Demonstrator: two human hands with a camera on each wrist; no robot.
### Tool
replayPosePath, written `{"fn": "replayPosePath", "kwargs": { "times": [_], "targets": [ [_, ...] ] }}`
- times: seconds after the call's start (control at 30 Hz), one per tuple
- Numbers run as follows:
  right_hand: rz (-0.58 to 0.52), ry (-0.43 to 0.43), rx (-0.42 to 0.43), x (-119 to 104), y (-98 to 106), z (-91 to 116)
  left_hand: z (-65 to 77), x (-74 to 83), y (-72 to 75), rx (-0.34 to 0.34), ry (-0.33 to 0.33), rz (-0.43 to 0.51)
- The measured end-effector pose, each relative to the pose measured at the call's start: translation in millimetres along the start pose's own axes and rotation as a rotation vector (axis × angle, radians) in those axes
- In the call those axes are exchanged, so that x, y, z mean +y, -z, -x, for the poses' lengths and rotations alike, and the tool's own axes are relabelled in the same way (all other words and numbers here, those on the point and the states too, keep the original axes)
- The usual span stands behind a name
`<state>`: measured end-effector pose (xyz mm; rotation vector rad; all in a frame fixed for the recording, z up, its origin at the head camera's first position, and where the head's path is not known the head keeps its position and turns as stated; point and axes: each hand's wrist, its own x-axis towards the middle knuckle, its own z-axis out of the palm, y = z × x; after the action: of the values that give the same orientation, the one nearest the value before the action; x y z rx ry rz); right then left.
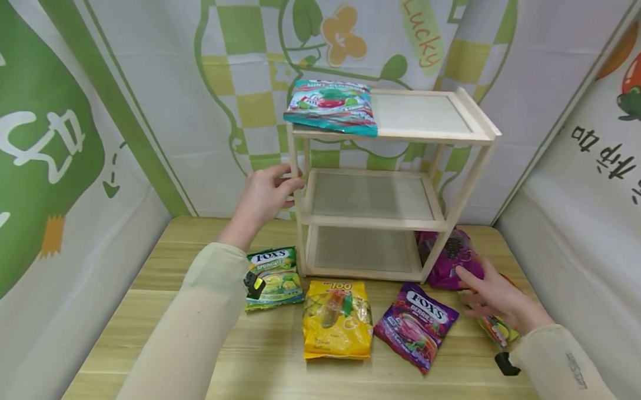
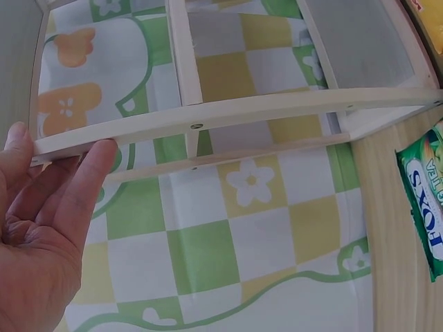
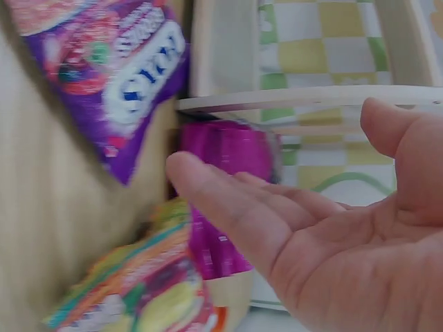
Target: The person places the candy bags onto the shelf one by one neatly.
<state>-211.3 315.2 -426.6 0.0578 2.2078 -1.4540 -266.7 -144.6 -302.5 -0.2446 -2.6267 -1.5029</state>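
A light wooden three-tier shelf (image 1: 375, 222) stands at the back of the table. My left hand (image 1: 262, 195) holds its left front post, with the thumb on one side and fingers on the other in the left wrist view. On the top tier, at the left, lies a teal candy bag (image 1: 331, 108). My right hand (image 1: 500, 294), fingers extended, hovers by the shelf's right side. Nearest to it are a magenta bag (image 3: 225, 155) beside the right post and a multicoloured bag (image 3: 149, 283), partly hidden under the hand in the head view.
In front of the shelf lie a yellow candy bag (image 1: 337, 324) and a purple Fox's Berries bag (image 1: 418, 326). A green Fox's bag (image 1: 275, 278) rests by the shelf's left foot. Printed fabric walls (image 1: 144, 99) enclose the wooden table (image 1: 262, 363).
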Motion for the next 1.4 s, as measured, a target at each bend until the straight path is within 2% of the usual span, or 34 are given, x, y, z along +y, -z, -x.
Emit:
{"fn": "replayPosePath", "kwargs": {
  "times": [0.2, 0.6, 0.97, 1.4],
  "targets": [
    [-0.024, -0.096, -0.040, 22, -6, 4, 1.0, -0.3, -0.5, -0.005, 0.006, 0.009],
    [-0.128, -0.200, -0.011, 44, -15, 8, -2.1, 2.0, 1.3, -0.009, 0.011, 0.023],
    [-0.169, -0.245, 0.021, 63, -29, 14, -0.2, 1.7, -0.7, -0.002, 0.006, 0.029],
    [-0.226, -0.282, -0.028, 67, -44, 12, 0.8, 1.2, 0.1, 0.001, 0.006, 0.031]
  ]
}}
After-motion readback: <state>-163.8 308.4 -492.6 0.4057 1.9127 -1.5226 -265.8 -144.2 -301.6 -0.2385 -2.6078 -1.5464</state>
